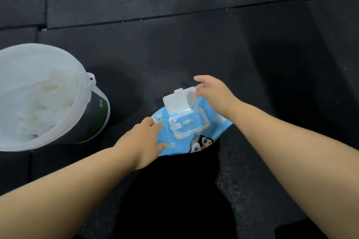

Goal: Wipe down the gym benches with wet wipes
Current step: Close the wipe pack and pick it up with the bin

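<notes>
Dark rubber floor (194,25) fills the view, no bench in sight, so this looks like the fetch-a-wipe stage, not the wiping itself. Off to the left stands a bin (85,91) lined with a white bag and holding crumpled white sheets, kept near, I'd judge, so used wipes can drop straight in. Centre stage, the blue pack of wipes (194,141) with its penguin print lies flat on the floor, partly over something black nearer the person that I cannot make out. The left hand (143,141) presses down on the pack's left end, fingers curled over the edge, most likely pinning it so it won't lift when a sheet is tugged. The right hand (213,93) has fingertips on the clear flip lid (178,99), which stands open, propped back from the opening. In that opening, a small tuft of wipe (187,122) pokes up, untouched, ready for a pinch.
</notes>
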Tool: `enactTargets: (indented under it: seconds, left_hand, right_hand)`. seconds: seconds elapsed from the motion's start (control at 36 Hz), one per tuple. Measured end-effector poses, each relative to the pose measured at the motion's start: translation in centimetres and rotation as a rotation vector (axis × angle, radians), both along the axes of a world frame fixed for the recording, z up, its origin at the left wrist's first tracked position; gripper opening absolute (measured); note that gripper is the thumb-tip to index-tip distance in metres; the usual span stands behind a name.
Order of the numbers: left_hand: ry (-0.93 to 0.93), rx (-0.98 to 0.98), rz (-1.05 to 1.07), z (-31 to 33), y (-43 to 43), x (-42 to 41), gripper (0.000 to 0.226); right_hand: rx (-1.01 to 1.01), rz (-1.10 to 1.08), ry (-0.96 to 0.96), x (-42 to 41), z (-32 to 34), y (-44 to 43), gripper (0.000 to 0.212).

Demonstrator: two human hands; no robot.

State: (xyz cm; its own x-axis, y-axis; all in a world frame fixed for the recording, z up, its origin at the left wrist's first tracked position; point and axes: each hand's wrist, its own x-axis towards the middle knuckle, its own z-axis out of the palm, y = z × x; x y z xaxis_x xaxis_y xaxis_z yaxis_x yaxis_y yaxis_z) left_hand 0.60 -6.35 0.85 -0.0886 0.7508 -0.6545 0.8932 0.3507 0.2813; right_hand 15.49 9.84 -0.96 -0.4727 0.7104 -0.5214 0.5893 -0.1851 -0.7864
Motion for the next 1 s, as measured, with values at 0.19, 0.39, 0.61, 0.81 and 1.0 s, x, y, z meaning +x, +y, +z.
enactTargets:
  seconds: [0.19, 0.39, 0.61, 0.81, 1.0]
  left_hand:
    - [0.041, 0.08, 0.01, -0.5, 0.0, -0.5, 0.045]
    - [0.083, 0.172, -0.29, -1.7, -0.5, 0.4, 0.061]
    - [0.128, 0.029, -0.407, -2.1, -0.2, 0.9, 0.068]
    - [0.112, 0.063, -0.429, -2.3, -0.2, 0.0, 0.065]
    - [0.116, 0.148, -0.343, -1.6, -0.8, -0.9, 0.041]
  right_hand:
    - [0.372, 0.453, -0.248, 2.6, 0.3, -2.0, 0.04]
    - [0.854, 0.922, -0.286, 5.3, -3.2, -5.4, 0.041]
    - [0.98, 0.938, -0.461, 6.3, -5.0, -6.7, 0.05]
    - [0.868, 0.821, -0.425, 4.1, -3.0, -5.0, 0.02]
    - [0.712, 0.751, -0.608, -0.6, -0.9, -2.0, 0.071]
